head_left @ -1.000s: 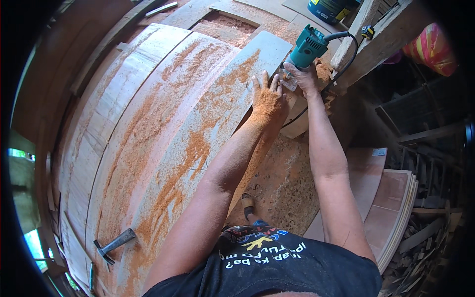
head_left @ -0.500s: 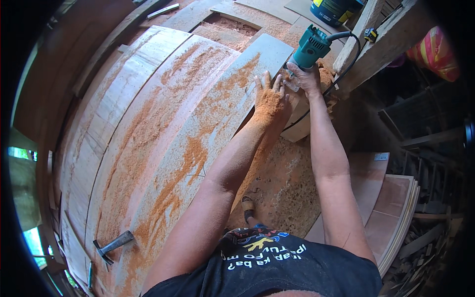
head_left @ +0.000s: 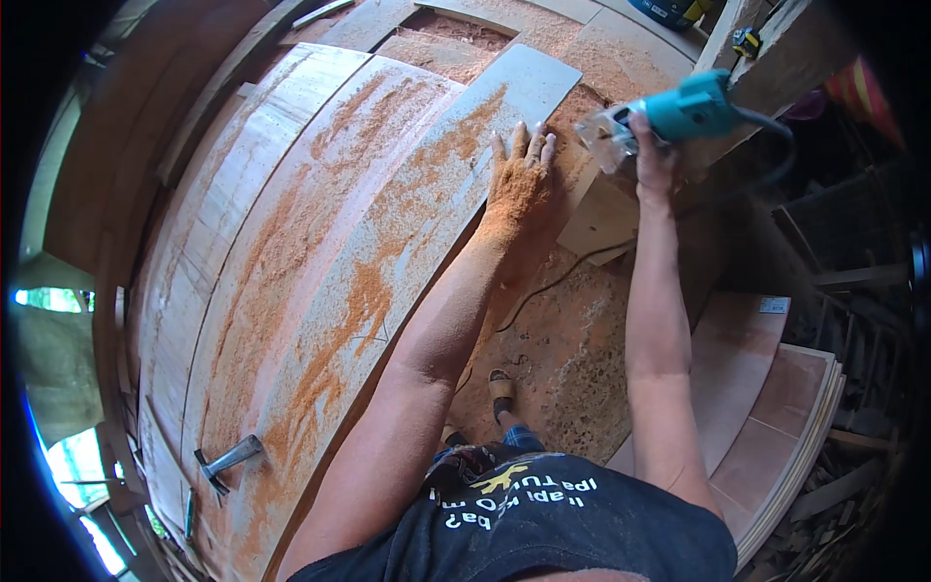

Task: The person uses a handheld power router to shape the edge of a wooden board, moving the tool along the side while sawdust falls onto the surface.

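Observation:
My left hand (head_left: 521,186), coated with orange sawdust, lies with fingers spread on the far end of a long pale grey board (head_left: 531,82). In my right hand (head_left: 657,167) is a teal trim router (head_left: 690,109), tilted on its side, its clear base facing left. The router is raised, apart from the board's right edge. Its dark cord (head_left: 776,131) hangs from the back end, blurred by motion. Orange sawdust (head_left: 369,296) lies in streaks along the board.
A claw hammer (head_left: 231,464) lies at the near left on the sawdust-covered panels (head_left: 242,184). Stacked plywood sheets (head_left: 766,417) stand at lower right. A wooden post (head_left: 805,73) with a tape measure (head_left: 746,42) rises at upper right. The cord trails over the ground below.
My right hand has lifted the router off the board's edge, moved it right and tipped it from upright onto its side. My left hand has shifted slightly, still on the board.

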Motion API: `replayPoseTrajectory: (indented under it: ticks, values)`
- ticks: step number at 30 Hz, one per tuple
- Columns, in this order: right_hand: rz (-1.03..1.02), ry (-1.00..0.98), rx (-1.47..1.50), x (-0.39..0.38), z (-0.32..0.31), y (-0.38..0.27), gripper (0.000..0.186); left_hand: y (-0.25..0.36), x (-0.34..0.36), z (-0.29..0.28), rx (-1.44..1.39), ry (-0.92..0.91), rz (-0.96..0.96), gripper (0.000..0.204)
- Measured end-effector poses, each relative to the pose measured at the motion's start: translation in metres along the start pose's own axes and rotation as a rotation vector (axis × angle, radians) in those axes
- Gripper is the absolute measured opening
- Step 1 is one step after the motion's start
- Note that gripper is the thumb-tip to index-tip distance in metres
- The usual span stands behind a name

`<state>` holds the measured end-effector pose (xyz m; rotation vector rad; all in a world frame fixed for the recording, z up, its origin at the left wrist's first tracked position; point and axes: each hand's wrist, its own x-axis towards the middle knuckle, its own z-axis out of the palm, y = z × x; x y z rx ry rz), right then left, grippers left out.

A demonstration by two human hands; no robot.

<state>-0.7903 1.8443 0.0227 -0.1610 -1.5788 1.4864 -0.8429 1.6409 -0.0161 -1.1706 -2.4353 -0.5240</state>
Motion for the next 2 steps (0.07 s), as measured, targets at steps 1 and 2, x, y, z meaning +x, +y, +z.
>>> replayPoseTrajectory:
  ticks: [1, 2]
  values:
    - [0.007, -0.035, 0.046, -0.009, -0.005, -0.011, 0.041, -0.005, -0.002, -0.002, 0.042, -0.025, 0.000, 0.057]
    - [0.104, -0.170, 0.152, -0.019, -0.023, -0.014, 0.047, -0.002, -0.001, -0.002, 0.068, -0.046, 0.010, 0.057]
